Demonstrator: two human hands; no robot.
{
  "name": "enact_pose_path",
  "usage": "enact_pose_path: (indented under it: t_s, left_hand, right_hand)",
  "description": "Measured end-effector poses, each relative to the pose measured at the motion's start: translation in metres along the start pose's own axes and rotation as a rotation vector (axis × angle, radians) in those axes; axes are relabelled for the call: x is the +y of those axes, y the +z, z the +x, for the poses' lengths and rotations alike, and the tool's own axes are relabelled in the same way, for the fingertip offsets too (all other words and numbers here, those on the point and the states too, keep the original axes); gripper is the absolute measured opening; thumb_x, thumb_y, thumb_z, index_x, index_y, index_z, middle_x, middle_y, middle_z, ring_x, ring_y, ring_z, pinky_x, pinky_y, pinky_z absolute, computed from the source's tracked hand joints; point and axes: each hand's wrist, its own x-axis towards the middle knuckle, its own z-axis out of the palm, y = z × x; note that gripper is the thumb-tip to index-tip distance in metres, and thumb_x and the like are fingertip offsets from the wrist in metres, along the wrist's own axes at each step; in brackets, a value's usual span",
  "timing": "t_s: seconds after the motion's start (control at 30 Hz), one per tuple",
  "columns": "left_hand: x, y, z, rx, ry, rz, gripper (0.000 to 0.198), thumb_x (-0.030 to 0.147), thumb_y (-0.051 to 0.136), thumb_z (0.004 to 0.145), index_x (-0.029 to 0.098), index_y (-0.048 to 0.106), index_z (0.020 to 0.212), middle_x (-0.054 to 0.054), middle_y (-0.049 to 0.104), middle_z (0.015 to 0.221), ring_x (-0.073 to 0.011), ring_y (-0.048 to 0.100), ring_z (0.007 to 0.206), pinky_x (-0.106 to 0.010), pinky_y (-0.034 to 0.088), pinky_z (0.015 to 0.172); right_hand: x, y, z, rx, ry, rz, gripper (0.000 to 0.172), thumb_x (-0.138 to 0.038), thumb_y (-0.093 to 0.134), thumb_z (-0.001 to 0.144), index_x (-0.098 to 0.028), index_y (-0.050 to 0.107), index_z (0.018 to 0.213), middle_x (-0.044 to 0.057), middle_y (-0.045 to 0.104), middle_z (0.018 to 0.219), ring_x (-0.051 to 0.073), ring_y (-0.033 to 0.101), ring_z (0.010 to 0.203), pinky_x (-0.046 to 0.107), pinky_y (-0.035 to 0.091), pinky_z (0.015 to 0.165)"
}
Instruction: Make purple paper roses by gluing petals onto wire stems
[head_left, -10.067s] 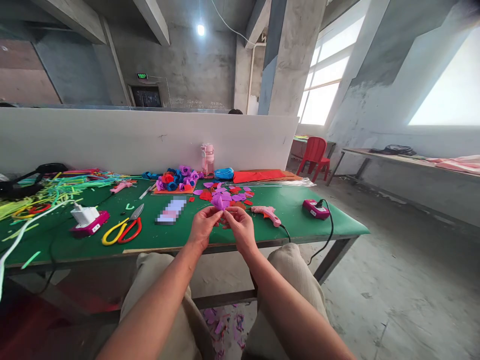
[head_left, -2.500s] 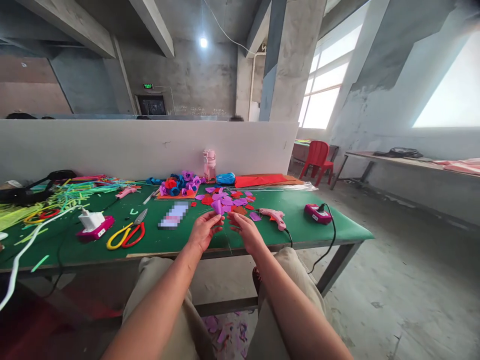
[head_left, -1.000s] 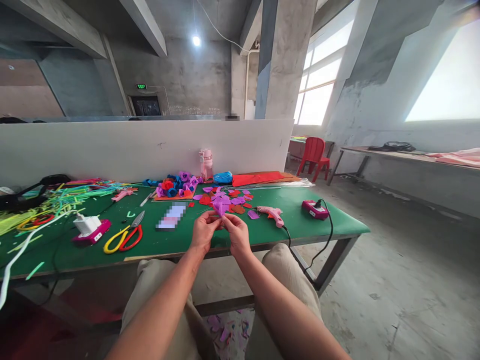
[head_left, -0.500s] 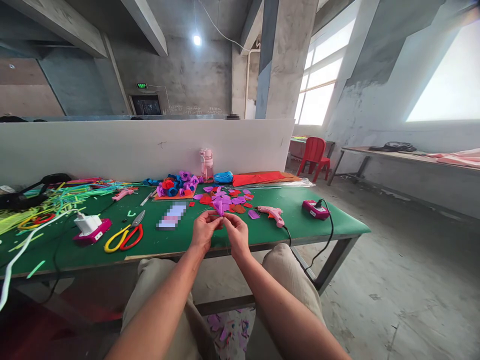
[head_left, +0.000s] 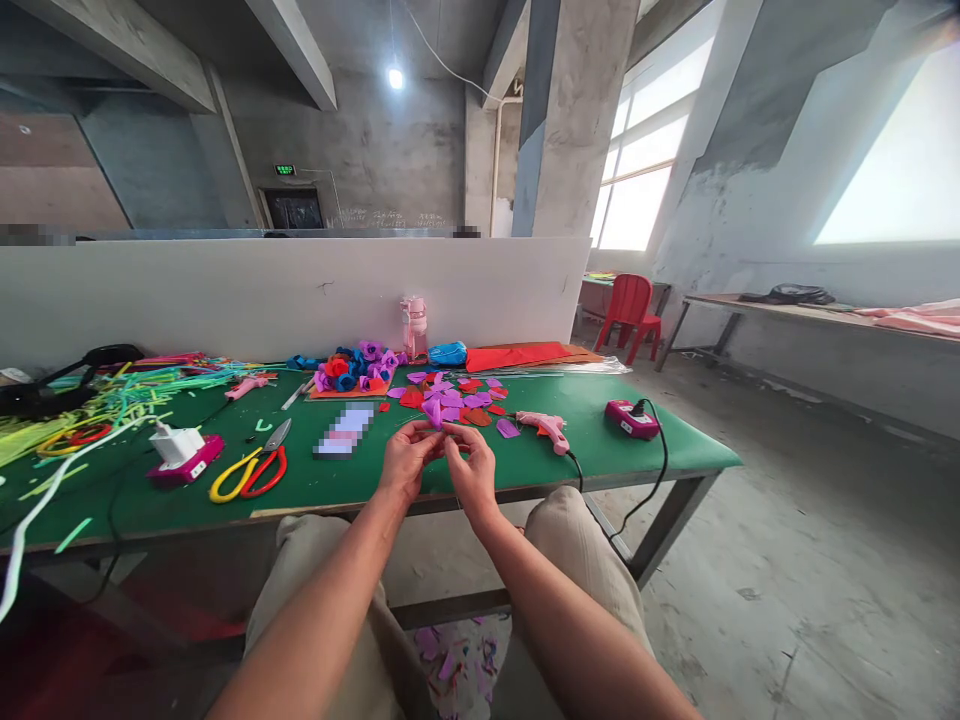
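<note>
Left grip [head_left: 405,462]: mine, pinching the base of a purple paper bud [head_left: 433,412], held up near the front edge of the bench [head_left: 585,400]
Right grip [head_left: 472,468]: my fingertips are beside that base; whether they pinch it I cannot tell
Pink bottle [head_left: 415,330]: upright before the white partition [head_left: 300,285], contents unclear to me
Orange sheet [head_left: 337,395]: bearing heaped purple, blue and red flowers [head_left: 352,370]
Left socket block [head_left: 199,463]: a white plug [head_left: 176,444] in it
Right socket block [head_left: 630,420]: a black plug in it
Bench top: green, with loose petals [head_left: 450,398], glue gun [head_left: 546,428] and scissors [head_left: 266,453]
Room: bare concrete, lit bulb [head_left: 395,77], red chair [head_left: 630,300] past the partition's right end
</note>
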Motion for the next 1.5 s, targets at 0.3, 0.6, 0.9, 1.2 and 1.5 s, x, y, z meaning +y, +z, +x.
enact_pose_path:
  t_s: [0.3, 0.6, 0.9, 1.2, 1.5]
  left_hand:
    - [-0.0018, 0.0005, 0.0004, -0.012, 0.021, 0.046, 0.034, 0.022, 0.081, 0.047, 0.014, 0.063, 0.075, -0.001, 0.066, 0.061, -0.0125, 0.060, 0.057, -0.026, 0.048, 0.060]
    - [-0.0032, 0.0049, -0.0033, -0.032, 0.095, 0.132, 0.033, 0.026, 0.080, 0.049, 0.015, 0.064, 0.076, 0.001, 0.062, 0.056, -0.0117, 0.057, 0.053, -0.026, 0.048, 0.056]
    - [-0.0036, 0.0047, -0.0034, -0.037, 0.099, 0.178, 0.033, 0.027, 0.080, 0.050, 0.015, 0.065, 0.077, 0.001, 0.064, 0.059, -0.0117, 0.057, 0.054, -0.024, 0.048, 0.056]
    - [-0.0008, 0.0047, -0.0047, -0.011, 0.040, 0.087, 0.035, 0.025, 0.081, 0.048, 0.014, 0.064, 0.077, -0.001, 0.066, 0.063, -0.0120, 0.060, 0.057, -0.025, 0.049, 0.058]
    - [-0.0011, -0.0013, 0.0004, -0.002, -0.008, -0.035, 0.036, 0.021, 0.082, 0.047, 0.014, 0.063, 0.077, -0.001, 0.066, 0.064, -0.0118, 0.061, 0.059, -0.024, 0.048, 0.059]
  right_hand:
    - [0.0073, 0.0004, 0.0040, 0.009, 0.113, 0.115, 0.021, -0.027, 0.056, 0.073, -0.019, 0.066, 0.089, 0.004, 0.067, 0.085, 0.016, 0.059, 0.073, 0.029, 0.047, 0.070]
    - [-0.0001, -0.0001, 0.0068, 0.001, 0.314, 0.383, 0.020, -0.034, 0.067, 0.064, -0.017, 0.063, 0.073, 0.001, 0.063, 0.068, 0.013, 0.055, 0.063, 0.025, 0.045, 0.061]
    - [-0.0019, -0.0027, 0.0090, 0.011, 0.347, 0.408, 0.016, -0.032, 0.065, 0.063, -0.016, 0.064, 0.067, 0.000, 0.063, 0.064, 0.012, 0.053, 0.060, 0.025, 0.042, 0.061]
    - [0.0015, -0.0009, 0.0059, 0.023, 0.256, 0.316, 0.013, -0.026, 0.057, 0.066, -0.019, 0.063, 0.075, 0.000, 0.064, 0.069, 0.014, 0.056, 0.066, 0.025, 0.044, 0.062]
    - [0.0007, -0.0026, -0.0008, -0.050, -0.003, 0.050, 0.028, -0.021, 0.051, 0.073, -0.021, 0.068, 0.095, 0.004, 0.067, 0.095, 0.017, 0.058, 0.080, 0.029, 0.045, 0.076]
